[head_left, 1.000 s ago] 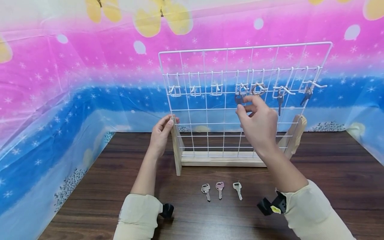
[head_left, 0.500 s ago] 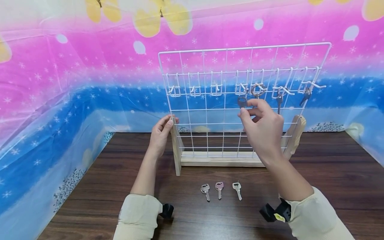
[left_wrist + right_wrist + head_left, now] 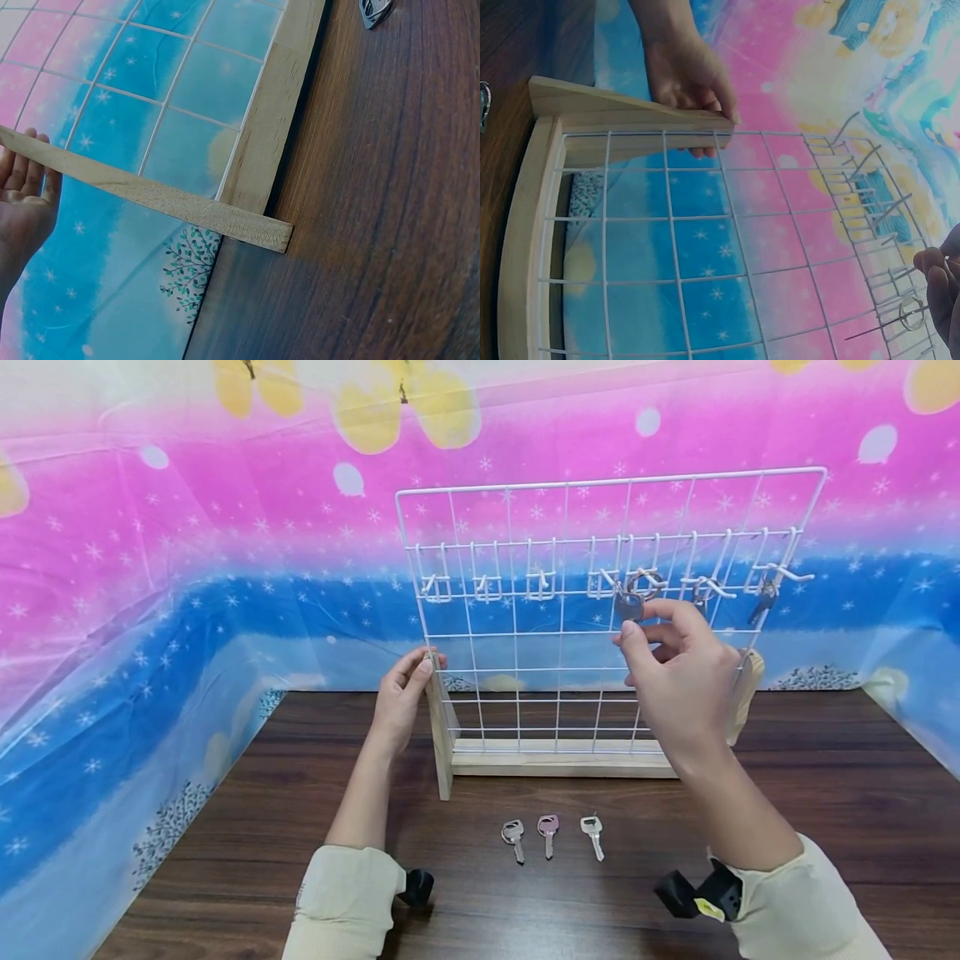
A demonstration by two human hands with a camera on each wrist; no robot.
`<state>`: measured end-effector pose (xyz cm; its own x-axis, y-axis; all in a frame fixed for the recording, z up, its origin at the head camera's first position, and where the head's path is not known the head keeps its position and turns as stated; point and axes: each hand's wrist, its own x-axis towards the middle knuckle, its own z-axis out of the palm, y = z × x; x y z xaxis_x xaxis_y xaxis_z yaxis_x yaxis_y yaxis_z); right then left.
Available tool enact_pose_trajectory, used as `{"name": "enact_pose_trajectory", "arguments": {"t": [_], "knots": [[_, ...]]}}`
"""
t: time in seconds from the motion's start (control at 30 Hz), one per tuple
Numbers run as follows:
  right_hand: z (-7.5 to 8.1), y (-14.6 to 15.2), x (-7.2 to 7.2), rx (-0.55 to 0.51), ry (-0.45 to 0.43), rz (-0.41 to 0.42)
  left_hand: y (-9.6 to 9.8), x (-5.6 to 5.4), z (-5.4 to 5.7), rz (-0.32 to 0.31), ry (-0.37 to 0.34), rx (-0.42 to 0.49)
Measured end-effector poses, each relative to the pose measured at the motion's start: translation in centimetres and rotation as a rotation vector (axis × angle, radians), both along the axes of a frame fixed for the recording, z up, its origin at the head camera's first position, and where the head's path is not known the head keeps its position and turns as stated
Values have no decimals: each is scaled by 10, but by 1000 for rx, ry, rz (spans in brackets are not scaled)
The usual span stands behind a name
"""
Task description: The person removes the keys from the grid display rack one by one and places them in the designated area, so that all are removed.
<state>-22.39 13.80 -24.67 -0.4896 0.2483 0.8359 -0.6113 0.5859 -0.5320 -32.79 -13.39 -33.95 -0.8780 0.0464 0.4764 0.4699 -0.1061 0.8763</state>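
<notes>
My left hand point(image 3: 401, 697) holds the top of the wooden side post point(image 3: 441, 739) of a white wire-grid rack point(image 3: 540, 668); the left wrist view shows its fingers point(image 3: 34, 176) behind the post. In front of the hooks, my right hand point(image 3: 678, 685) pinches a dark metal key point(image 3: 628, 607) between thumb and forefinger. That key is close below a fourth hook point(image 3: 602, 581) and beside a ring point(image 3: 645, 583) hanging on the hook to its right. Further right hang another key point(image 3: 701, 603), partly hidden by my hand, and a key point(image 3: 763, 602) on the last hook.
Three loose keys lie on the dark wooden table in front of the rack: one silver with a ring point(image 3: 513, 837), one pink-headed point(image 3: 548, 833), one plain silver point(image 3: 592, 837). Bare hooks point(image 3: 487, 585) line the rack's left half. A patterned cloth point(image 3: 225, 527) stands behind.
My right hand has shifted right and slightly down with the pinched key, from in front of the fourth hook toward the hook with the ring. The left hand has stayed on the post.
</notes>
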Motion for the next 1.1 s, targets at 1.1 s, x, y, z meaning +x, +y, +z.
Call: {"name": "enact_pose_trajectory", "arguments": {"t": [1.1], "knots": [[-2,30,45,-260,-388,324,0,1,0,-10,-3,0]]}}
